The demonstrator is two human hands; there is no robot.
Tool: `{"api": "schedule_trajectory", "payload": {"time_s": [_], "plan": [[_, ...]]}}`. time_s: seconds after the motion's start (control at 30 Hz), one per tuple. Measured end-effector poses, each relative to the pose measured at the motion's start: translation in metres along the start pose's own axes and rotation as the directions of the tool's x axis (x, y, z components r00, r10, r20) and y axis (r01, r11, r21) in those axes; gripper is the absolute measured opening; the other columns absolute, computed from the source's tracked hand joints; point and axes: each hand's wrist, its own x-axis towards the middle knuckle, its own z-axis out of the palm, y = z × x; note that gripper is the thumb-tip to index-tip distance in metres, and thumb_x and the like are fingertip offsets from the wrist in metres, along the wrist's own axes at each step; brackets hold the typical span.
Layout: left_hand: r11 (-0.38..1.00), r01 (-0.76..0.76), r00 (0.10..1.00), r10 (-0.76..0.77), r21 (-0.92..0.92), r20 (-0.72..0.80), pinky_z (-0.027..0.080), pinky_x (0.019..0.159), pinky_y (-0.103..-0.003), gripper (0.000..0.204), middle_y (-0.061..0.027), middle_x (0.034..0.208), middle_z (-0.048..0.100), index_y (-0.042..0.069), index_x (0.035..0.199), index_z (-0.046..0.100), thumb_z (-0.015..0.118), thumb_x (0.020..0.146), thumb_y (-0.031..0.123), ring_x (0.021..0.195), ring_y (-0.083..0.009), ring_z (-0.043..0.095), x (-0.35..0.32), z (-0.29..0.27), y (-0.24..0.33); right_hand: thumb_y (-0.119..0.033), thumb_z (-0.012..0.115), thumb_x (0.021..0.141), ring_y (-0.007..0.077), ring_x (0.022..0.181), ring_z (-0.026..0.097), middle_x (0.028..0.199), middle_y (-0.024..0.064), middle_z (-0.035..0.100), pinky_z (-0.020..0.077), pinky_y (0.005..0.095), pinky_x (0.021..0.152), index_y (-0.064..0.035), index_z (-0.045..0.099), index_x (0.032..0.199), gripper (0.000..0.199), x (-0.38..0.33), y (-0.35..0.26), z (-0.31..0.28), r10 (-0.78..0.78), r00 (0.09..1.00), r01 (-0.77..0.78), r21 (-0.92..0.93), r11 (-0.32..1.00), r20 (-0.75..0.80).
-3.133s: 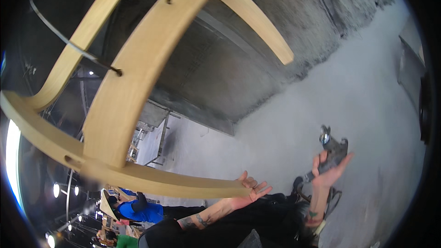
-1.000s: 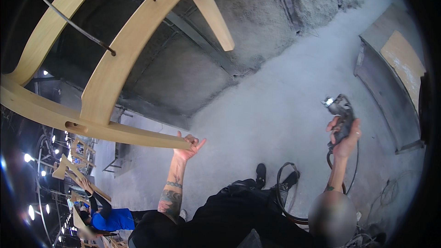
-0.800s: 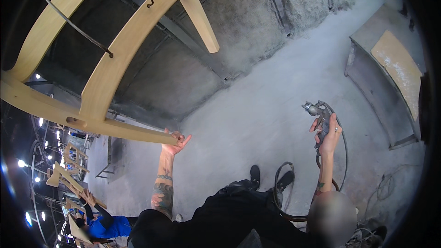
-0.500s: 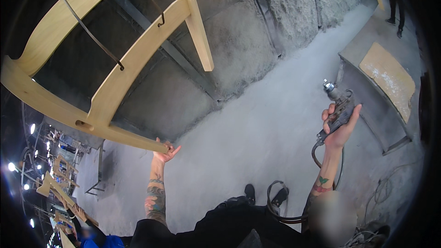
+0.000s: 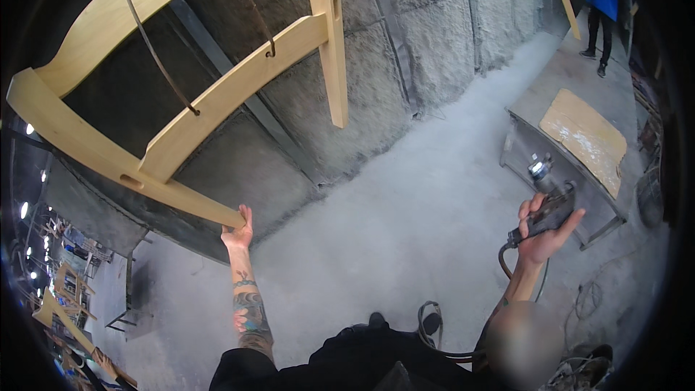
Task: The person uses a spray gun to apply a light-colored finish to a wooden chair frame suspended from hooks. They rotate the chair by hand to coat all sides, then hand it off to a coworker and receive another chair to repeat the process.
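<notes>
Frame (image 5: 232, 87) of pale wood hangs by wires (image 5: 271, 52) in the upper left of the view. The left hand (image 5: 237, 234), left of centre, is closed around one leg's tip; a light hold there should turn the piece without setting it swinging, so slow wrist movement seems best. The right hand (image 5: 538, 247), at the right, curls around a dark spray gun (image 5: 556, 211), well apart from the wood. The hose (image 5: 501, 261) loops near the shoes (image 5: 432, 324); better leave it slack and mind the footing.
</notes>
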Motion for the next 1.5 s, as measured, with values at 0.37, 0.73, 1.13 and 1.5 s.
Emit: {"api": "schedule_trajectory", "payload": {"time_s": [0.37,0.73,1.13,1.5], "plan": [[1.000,0.022,0.990,-0.025,0.022,0.136,0.030,0.123,-0.062,0.081,-0.0305,0.164,0.023,-0.004,0.159,0.021,0.025,0.109,0.059,0.148,-0.0512,0.031,0.021,0.014,-0.027,-0.053,0.039,0.110,0.0089,0.047,0.052,0.067,0.0113,0.066,0.0310,0.0226,0.039,0.0056,0.066,0.080,0.071,-0.100,0.028,0.001,-0.014,0.998,0.054,-0.676,0.735,0.066],[0.994,0.080,0.975,-0.094,0.077,0.202,0.030,0.125,-0.058,0.085,-0.0318,0.163,0.020,-0.004,0.161,0.014,0.029,0.108,0.061,0.150,-0.0486,0.028,-0.018,0.021,-0.069,-0.018,0.081,0.085,0.0200,0.056,0.064,0.074,0.0122,0.071,0.0490,0.0325,0.052,0.0003,0.077,0.108,0.029,-0.129,0.098,0.113,0.020,0.847,0.496,-0.804,0.329,0.531],[0.975,0.203,0.955,-0.217,0.085,0.201,0.030,0.126,-0.057,0.081,-0.0285,0.159,0.032,-0.006,0.156,0.026,0.029,0.109,0.059,0.148,-0.0466,0.031,-0.030,0.021,-0.084,-0.031,0.079,0.085,0.0240,0.059,0.066,0.076,0.0139,0.071,0.0503,0.0315,0.053,0.0025,0.077,0.108,0.040,-0.128,0.024,0.151,-0.349,0.655,0.725,-0.687,0.041,0.670],[0.943,0.198,0.943,-0.258,0.268,0.212,0.039,0.117,-0.052,0.083,-0.0233,0.157,0.039,-0.004,0.157,0.029,0.027,0.108,0.063,0.144,-0.0459,0.041,-0.005,0.010,-0.082,-0.022,0.082,0.082,0.0201,0.051,0.060,0.066,0.0092,0.064,0.0449,0.0312,0.049,0.0004,0.077,0.106,0.033,-0.148,0.023,0.148,-0.144,0.803,0.595,-0.790,0.147,0.578]]}}
